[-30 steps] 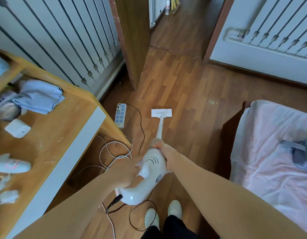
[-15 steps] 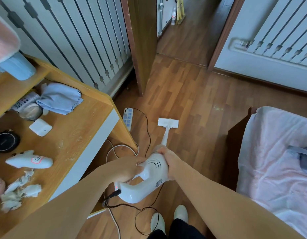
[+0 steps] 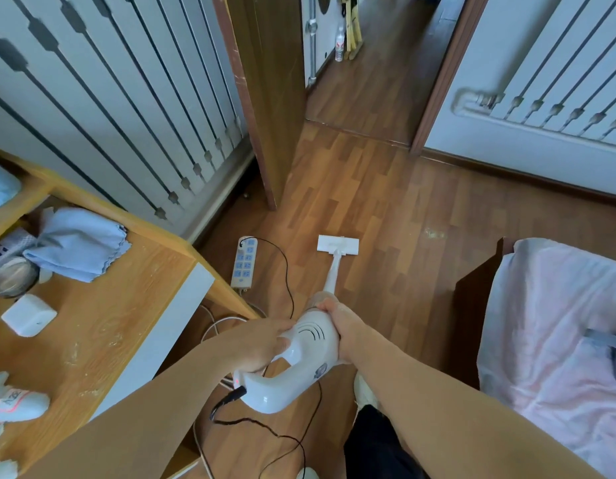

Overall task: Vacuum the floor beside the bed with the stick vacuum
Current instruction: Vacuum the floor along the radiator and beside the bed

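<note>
A white stick vacuum slants down to the wooden floor. Its flat floor head lies on the boards between the desk and the bed. My left hand grips the vacuum's looped handle. My right hand holds the top of the motor body where the tube begins. A black power cord runs from the handle's rear and loops over the floor near my feet.
A wooden desk with a blue cloth and small items stands on the left. A power strip and white cables lie on the floor by its leg. An open brown door leads to a hallway ahead.
The view has shifted slightly toward the doorway. The vacuum head has moved a little forward along the floor; both hands keep their hold.
</note>
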A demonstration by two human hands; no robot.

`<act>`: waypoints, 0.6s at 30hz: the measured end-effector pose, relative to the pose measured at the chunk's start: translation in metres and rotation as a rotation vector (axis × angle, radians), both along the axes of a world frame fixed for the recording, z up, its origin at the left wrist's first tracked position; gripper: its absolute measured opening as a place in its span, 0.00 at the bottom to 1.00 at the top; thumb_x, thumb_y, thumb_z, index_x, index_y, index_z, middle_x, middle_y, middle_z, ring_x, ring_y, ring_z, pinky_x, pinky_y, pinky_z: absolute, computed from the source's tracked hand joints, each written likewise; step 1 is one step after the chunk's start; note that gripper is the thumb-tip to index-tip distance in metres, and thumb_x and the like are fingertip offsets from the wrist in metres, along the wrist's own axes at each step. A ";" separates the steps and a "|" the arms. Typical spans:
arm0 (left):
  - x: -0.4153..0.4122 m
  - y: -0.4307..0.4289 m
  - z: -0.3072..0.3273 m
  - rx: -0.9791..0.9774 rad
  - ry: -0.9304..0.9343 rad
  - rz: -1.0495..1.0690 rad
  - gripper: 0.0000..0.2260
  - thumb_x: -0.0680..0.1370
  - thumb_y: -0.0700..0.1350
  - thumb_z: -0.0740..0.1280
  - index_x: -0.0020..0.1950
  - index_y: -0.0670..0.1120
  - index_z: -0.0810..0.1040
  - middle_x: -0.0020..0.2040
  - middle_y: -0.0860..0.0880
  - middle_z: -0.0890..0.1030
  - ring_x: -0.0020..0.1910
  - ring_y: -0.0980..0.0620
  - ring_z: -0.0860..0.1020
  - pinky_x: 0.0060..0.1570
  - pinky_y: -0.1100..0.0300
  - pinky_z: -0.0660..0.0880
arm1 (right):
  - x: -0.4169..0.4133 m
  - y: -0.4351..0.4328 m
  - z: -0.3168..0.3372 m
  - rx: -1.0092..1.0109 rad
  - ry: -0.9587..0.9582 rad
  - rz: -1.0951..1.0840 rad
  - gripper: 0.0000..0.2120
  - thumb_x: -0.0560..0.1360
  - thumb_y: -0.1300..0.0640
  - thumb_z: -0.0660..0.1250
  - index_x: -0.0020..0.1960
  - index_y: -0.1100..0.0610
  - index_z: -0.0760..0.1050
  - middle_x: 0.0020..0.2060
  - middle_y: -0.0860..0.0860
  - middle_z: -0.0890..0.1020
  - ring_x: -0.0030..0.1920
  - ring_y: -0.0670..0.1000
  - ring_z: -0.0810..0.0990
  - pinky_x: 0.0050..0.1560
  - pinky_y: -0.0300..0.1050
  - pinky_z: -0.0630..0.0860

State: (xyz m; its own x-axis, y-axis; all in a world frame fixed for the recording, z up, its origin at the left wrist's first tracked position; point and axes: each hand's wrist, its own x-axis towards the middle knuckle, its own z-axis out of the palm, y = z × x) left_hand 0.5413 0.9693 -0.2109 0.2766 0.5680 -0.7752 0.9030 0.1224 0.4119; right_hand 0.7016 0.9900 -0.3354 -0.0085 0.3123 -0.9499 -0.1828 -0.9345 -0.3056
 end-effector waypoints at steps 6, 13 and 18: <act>0.039 0.076 -0.013 -0.005 0.010 0.020 0.20 0.84 0.48 0.54 0.77 0.54 0.60 0.67 0.49 0.76 0.57 0.49 0.78 0.57 0.54 0.75 | 0.042 0.078 -0.001 0.041 0.009 -0.010 0.25 0.69 0.50 0.74 0.65 0.53 0.77 0.50 0.60 0.86 0.44 0.61 0.85 0.52 0.60 0.83; 0.092 0.161 -0.030 -0.025 -0.025 0.047 0.22 0.83 0.48 0.55 0.77 0.56 0.58 0.67 0.47 0.76 0.41 0.50 0.79 0.46 0.55 0.76 | 0.101 0.160 -0.001 0.050 0.009 -0.028 0.18 0.75 0.50 0.72 0.63 0.53 0.79 0.48 0.58 0.85 0.43 0.59 0.84 0.48 0.56 0.82; 0.137 0.199 -0.037 -0.045 -0.066 0.026 0.21 0.83 0.47 0.55 0.76 0.57 0.60 0.51 0.48 0.75 0.36 0.49 0.74 0.36 0.57 0.70 | 0.150 0.189 0.004 0.041 0.006 -0.063 0.15 0.78 0.50 0.70 0.62 0.55 0.79 0.43 0.58 0.84 0.39 0.58 0.83 0.41 0.54 0.80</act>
